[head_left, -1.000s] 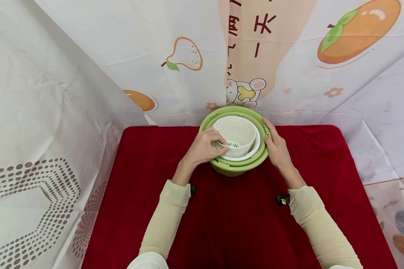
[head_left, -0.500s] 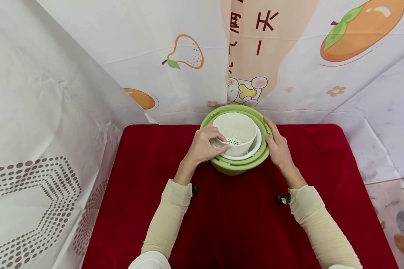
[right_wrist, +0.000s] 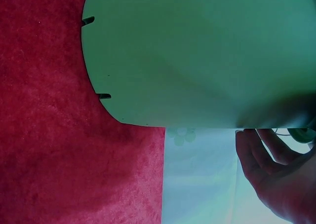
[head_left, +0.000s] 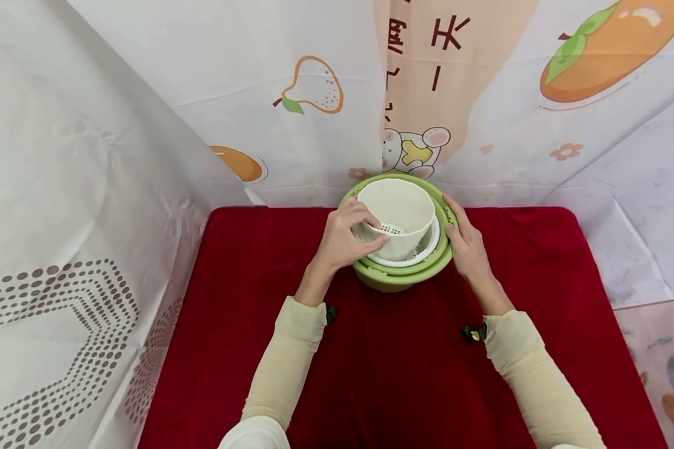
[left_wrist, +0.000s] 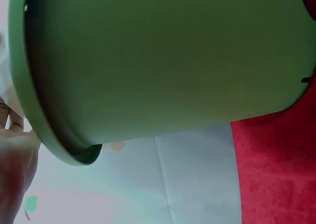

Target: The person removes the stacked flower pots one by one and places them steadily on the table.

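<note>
A stack of nested plastic flower pots stands at the far side of the table. My left hand [head_left: 344, 236] pinches the near-left rim of the innermost white pot [head_left: 399, 202], whose base is full of small holes. That pot sits raised and tilted inside a wider white-rimmed pot [head_left: 429, 249]. Around both is the green outer pot [head_left: 390, 285], with a second green rim inside its own. My right hand [head_left: 470, 249] holds the green pot's right side, thumb at the rim. Both wrist views are mostly filled by the green pot's wall [left_wrist: 173, 61], slotted near its base.
A red velvet cloth [head_left: 393, 374] covers the table. Right behind the pots hangs a white printed curtain [head_left: 230, 75] with fruit drawings, and more sheeting [head_left: 50, 187] closes in the left side.
My left hand has raised the innermost white pot slightly, so more of its outer wall shows above the other rims. My right hand stays on the green pot.
</note>
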The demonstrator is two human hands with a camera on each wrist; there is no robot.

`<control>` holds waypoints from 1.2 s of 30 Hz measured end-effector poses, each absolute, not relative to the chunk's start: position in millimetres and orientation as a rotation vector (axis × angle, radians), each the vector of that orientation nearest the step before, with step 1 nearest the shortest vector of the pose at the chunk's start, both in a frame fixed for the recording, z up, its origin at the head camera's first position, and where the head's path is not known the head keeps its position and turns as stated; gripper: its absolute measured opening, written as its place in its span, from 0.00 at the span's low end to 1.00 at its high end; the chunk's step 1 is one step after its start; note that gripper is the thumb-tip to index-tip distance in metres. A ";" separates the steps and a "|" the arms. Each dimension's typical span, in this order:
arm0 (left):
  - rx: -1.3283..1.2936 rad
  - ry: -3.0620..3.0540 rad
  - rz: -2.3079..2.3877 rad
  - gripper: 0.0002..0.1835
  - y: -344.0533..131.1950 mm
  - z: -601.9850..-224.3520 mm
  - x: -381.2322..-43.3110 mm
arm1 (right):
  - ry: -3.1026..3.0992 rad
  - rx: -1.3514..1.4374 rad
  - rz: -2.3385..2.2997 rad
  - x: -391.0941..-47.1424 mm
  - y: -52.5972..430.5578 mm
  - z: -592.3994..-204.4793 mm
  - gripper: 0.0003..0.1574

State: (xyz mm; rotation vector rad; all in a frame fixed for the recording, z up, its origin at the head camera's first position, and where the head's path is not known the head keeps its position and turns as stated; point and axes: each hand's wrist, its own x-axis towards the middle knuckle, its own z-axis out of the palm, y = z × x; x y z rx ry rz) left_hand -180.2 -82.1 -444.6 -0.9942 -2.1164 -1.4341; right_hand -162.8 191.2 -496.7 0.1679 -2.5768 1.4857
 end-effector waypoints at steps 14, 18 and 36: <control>-0.966 -2.081 -1.395 0.10 -87.4 -431.3 -178.2 | -2.592 0.166 1.468 -163.8 190.1 -494.1 0.33; -0.969 -2.050 -1.387 0.10 -87.9 -427.1 -179.0 | -2.589 0.151 1.475 -162.0 190.0 -492.9 0.33; -0.962 -1.905 -1.362 0.11 -94.9 -399.0 -184.9 | -2.579 0.152 1.477 -163.2 190.1 -494.4 0.33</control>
